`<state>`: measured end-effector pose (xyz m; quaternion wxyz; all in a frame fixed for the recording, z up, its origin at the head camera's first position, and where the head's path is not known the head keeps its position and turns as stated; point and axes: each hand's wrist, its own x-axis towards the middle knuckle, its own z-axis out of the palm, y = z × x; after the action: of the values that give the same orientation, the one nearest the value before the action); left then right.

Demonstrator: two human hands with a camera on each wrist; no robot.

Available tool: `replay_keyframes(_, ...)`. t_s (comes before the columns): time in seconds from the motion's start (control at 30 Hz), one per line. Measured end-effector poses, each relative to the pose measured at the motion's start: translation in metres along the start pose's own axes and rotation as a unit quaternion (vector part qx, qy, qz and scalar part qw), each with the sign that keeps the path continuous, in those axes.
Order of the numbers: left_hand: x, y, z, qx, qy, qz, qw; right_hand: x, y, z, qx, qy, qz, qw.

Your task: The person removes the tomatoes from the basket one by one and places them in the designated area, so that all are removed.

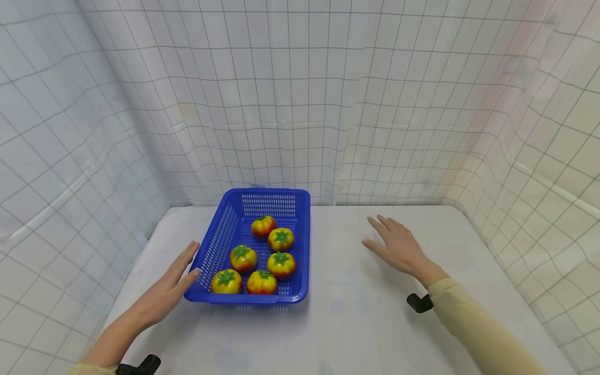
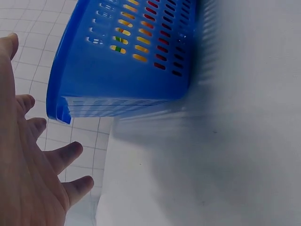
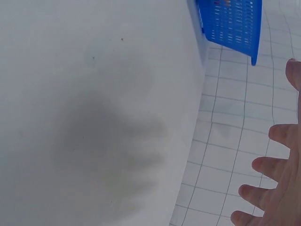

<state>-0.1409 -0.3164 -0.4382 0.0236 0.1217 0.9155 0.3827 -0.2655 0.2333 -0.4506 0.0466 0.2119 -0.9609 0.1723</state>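
A blue plastic basket (image 1: 304, 245) with slotted walls stands left of the middle of the table. Several red-and-yellow tomatoes (image 1: 281, 239) with green leafy tops lie inside it, most toward its near end. My left hand (image 1: 161, 297) is beside the basket's left wall, fingers straight, thumb tip close to the rim; it holds nothing. In the left wrist view, its spread fingers (image 2: 63, 157) show next to the basket's corner. My right hand (image 1: 398, 247) hovers over the table well to the right of the basket, fingers extended and holding nothing, its shadow falling on the surface.
The white table (image 1: 347, 323) is bounded at the back and both sides by white grid-patterned curtains (image 1: 290, 104). A dark wrist camera (image 1: 419, 303) is strapped at the right wrist, and another (image 1: 139, 365) at the left.
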Motion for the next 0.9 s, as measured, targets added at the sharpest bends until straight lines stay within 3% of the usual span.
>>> replay_keyframes(0.37, -0.013, 0.000, 0.010, -0.015, 0.003, 0.018, 0.9997, 0.012, -0.032, 0.000, 0.021, -0.002, -0.043, 0.9989)
replay_keyframes(0.9, -0.030, 0.001, 0.024, 0.004, 0.022, 0.002, 0.9997, 0.046, -0.080, -0.005, 0.018, -0.012, -0.095, 0.9953)
